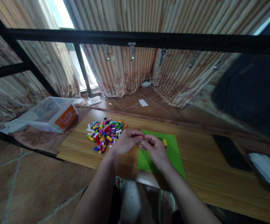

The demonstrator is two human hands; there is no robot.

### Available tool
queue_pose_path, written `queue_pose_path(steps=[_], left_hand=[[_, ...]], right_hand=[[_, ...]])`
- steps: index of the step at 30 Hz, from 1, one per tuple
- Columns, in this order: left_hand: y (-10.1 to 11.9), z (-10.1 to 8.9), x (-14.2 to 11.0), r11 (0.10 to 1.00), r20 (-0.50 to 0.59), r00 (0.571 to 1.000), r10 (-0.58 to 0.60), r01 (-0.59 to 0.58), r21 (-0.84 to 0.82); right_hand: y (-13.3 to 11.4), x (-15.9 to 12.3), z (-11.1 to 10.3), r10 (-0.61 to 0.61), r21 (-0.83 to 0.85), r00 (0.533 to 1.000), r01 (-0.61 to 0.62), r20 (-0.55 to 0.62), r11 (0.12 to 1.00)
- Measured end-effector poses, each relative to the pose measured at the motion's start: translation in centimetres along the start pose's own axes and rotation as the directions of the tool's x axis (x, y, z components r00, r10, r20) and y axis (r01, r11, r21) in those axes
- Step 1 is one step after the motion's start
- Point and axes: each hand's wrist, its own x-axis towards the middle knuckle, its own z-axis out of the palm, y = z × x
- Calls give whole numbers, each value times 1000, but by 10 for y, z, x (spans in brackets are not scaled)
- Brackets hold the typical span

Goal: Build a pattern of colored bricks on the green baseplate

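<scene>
My left hand point(128, 141) and my right hand point(157, 151) meet over the left edge of a green studded baseplate point(175, 157). Fingertips of both are pinched around a small red toy brick point(142, 136), which they mostly cover. Behind my right hand, a yellow and red brick piece point(165, 142) shows on the baseplate; the rest of it is hidden. To the left of my left hand lies a loose pile of colourful toy bricks point(108, 132).
The wooden table point(204, 174) carries a dark flat object point(231, 152) towards its right end. A clear plastic bin point(46, 113) with an orange label stands beyond the table's left end. A black metal bar point(135, 37) with hanging clips crosses in front of the curtains.
</scene>
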Motion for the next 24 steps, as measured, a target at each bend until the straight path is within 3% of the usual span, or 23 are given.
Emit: queue_pose_path(steps=[4, 8, 10, 13, 15, 19, 24], left_hand=[[-1, 9, 3, 998, -80, 996, -27, 22, -61], [-3, 19, 7, 1000, -185, 983, -18, 13, -29], [-4, 22, 9, 1000, -235, 972, -6, 2, -17], [-7, 23, 13, 1000, -292, 956, 23, -20, 14], [-9, 23, 14, 999, -290, 957, 29, -15, 52], [-12, 22, 15, 986, -204, 978, 32, 2, 168], [-14, 25, 17, 934, -91, 995, 32, 2, 358]], right_hand=[[0, 1, -3, -45, -16, 998, 44, -33, 999], [-2, -1, -11, -132, -174, 991, 130, 1, 976], [-3, -1, -24, -147, -260, 989, 139, -11, 956], [-6, 2, -59, -164, -360, 979, 111, -121, 926], [-7, 3, -87, -193, -440, 967, 101, -168, 892], [-6, -2, -126, -192, -610, 974, 78, -123, 789], [-7, -13, -127, -149, -731, 989, 89, -17, 676]])
